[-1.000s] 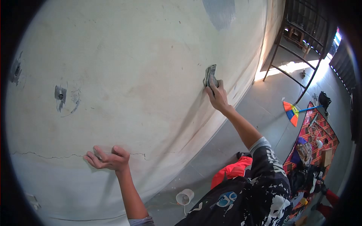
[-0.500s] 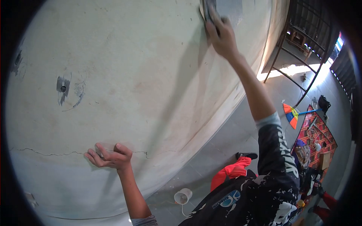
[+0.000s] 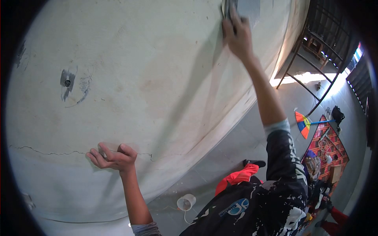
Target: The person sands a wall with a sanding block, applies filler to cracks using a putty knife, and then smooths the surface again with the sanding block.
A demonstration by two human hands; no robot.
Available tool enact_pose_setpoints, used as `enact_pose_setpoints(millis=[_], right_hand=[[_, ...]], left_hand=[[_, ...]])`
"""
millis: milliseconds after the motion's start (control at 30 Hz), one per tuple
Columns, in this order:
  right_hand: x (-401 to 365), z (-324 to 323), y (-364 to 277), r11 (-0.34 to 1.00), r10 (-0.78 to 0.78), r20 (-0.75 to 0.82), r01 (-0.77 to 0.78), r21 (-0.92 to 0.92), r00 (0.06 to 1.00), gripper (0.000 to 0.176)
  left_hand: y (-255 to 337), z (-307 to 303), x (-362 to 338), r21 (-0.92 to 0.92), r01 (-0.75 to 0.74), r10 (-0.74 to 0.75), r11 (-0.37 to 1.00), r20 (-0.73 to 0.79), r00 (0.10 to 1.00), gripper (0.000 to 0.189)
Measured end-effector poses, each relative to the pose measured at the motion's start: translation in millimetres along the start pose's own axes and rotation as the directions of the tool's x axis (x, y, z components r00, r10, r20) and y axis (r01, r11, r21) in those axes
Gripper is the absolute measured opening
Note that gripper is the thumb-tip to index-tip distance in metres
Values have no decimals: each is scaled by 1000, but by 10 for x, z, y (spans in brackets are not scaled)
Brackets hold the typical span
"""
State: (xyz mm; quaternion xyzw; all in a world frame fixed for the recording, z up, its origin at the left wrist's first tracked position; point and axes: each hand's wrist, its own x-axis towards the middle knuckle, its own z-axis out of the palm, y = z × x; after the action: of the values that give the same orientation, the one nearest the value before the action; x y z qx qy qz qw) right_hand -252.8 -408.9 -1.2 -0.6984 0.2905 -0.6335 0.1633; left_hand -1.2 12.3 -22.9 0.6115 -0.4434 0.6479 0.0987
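My right hand is raised at the top of the wall, gripping a flat dark block with a pale edge, like a sanding block. The block lies against the wall beside a grey patch, and its upper end is cut off by the frame. Lower left, my left hand leans on the wall with bent, separated fingers and holds nothing visible. It touches the wall along a thin crack. Farther up at the left, a small metal fitting protrudes from another grey patch.
A white bucket stands on the tiled floor below the wall. A metal frame rises at the upper right. Near a multicoloured broom head lies a red patterned mat with tools and bags. Another person's red sleeve or trouser leg shows lower right.
My right hand and the block have shifted slightly right in view. The left hand stays at the crack, while the whole view has moved a little.
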Motion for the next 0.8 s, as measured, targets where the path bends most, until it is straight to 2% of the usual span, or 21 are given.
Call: enact_pose_setpoints(millis=[100,133,200,233,267,300,333,367,433,500,567,633,667,733,800], right_hand=[[273,-150,-223,1000,0,62,0,-9,998,54],[167,-155,-263,996,63,78,-67,57,995,46],[-187,1,135,993,-47,39,43,114,998,57],[-473,77,331,984,-166,4,166,59,986,58],[-817,83,421,997,-64,84,61,43,994,60],[-1194,156,593,994,4,139,-19,104,990,61],[-1475,181,645,998,-49,119,45,40,992,59],[-1656,169,635,999,25,156,-32,43,988,57],[-1581,101,560,996,93,197,-93,-6,976,54],[-1169,120,597,998,-15,114,8,63,993,52],[-408,91,395,981,-191,-4,191,23,982,52],[232,-67,4,986,-150,42,146,86,988,54],[302,-91,-113,986,-150,41,146,87,988,54],[342,-132,-254,991,-135,51,135,-10,990,39],[-20,-41,-46,987,-161,37,160,33,986,44]], left_hand=[[-8,11,20,-10,-4,3,1000,-25,1000,63],[-15,11,-3,-6,0,0,1000,-16,1000,62],[0,10,-20,-4,9,-9,1000,-12,1000,62],[-3,12,-17,-2,7,-7,1000,-12,1000,62],[-9,10,-8,2,6,-6,1000,-12,1000,63],[-14,4,-8,2,10,-10,1000,-16,1000,63],[-14,15,1,-3,11,-11,1000,-21,1000,63],[-5,11,-5,-9,11,-12,1000,-20,1000,63],[7,-7,-15,-9,13,-13,1000,-14,1000,63],[-17,24,5,-3,8,-8,1000,-18,1000,63],[-23,13,-19,-7,2,-2,1000,-17,1000,63],[-23,4,-28,-13,0,-1,1000,-11,1000,63],[-18,16,-20,-18,8,-8,1000,-21,1000,63],[-15,17,-2,-13,4,-4,1000,-24,1000,63],[-9,15,-8,-6,3,-4,1000,-29,1000,63]])
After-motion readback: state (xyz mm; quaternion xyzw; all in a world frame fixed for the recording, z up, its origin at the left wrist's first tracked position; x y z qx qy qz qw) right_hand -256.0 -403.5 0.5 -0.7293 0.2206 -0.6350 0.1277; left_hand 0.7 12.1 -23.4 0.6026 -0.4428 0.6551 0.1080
